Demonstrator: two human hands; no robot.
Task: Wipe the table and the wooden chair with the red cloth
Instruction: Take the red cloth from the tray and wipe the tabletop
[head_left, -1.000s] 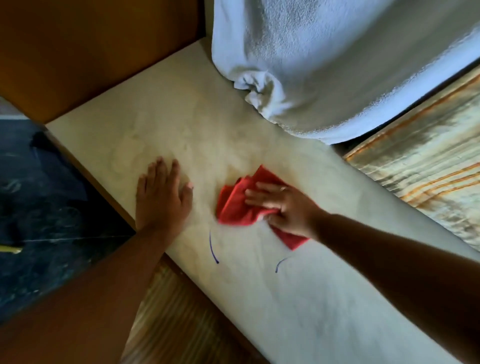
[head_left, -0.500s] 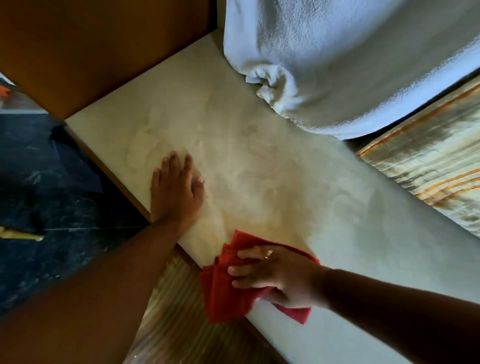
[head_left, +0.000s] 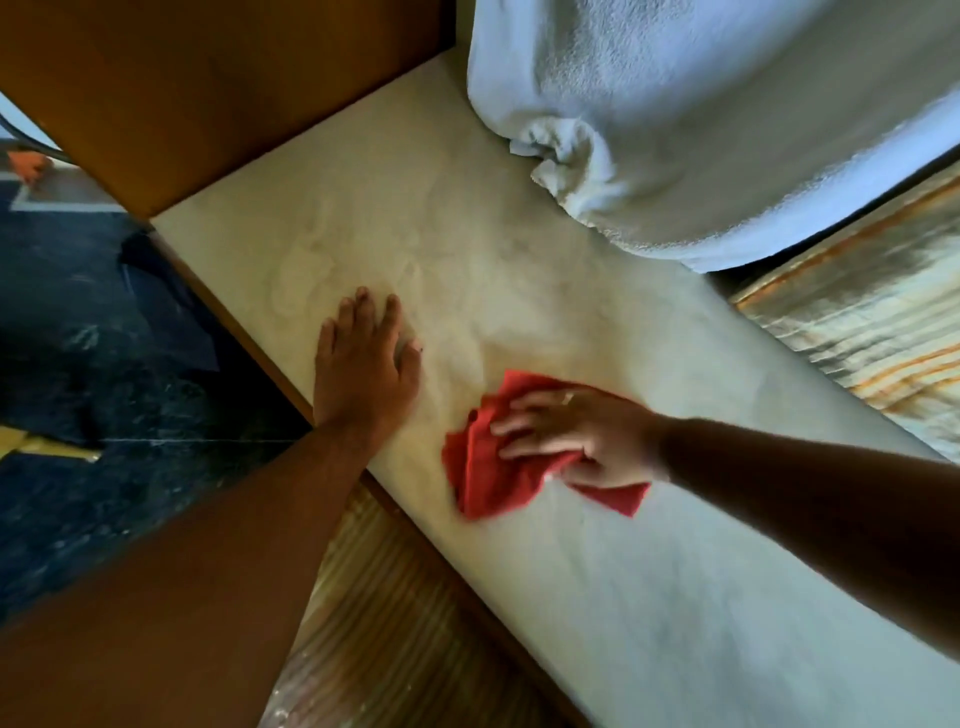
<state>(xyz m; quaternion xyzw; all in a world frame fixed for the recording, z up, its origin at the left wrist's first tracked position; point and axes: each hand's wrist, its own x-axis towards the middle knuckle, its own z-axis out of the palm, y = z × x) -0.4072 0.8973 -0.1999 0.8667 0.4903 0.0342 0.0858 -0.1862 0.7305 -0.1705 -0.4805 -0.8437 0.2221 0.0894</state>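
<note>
The red cloth (head_left: 485, 470) lies crumpled on the pale table top (head_left: 415, 234), a little in from its near edge. My right hand (head_left: 576, 434) presses flat on the cloth, fingers pointing left, a ring on one finger. My left hand (head_left: 363, 364) rests palm down on the table by the near edge, fingers spread, just left of the cloth and apart from it. It holds nothing. No blue pen marks show on the table.
A bulky white towel (head_left: 701, 119) lies on the far side of the table. A brown wooden panel (head_left: 182, 88) stands at the far left end. A dark floor (head_left: 104, 374) lies to the left, and striped fabric (head_left: 872, 332) at the right.
My right hand swept the cloth over the blue pen marks to the table's near edge, then back up onto the top. The marks no longer show. My left hand stayed in place.
</note>
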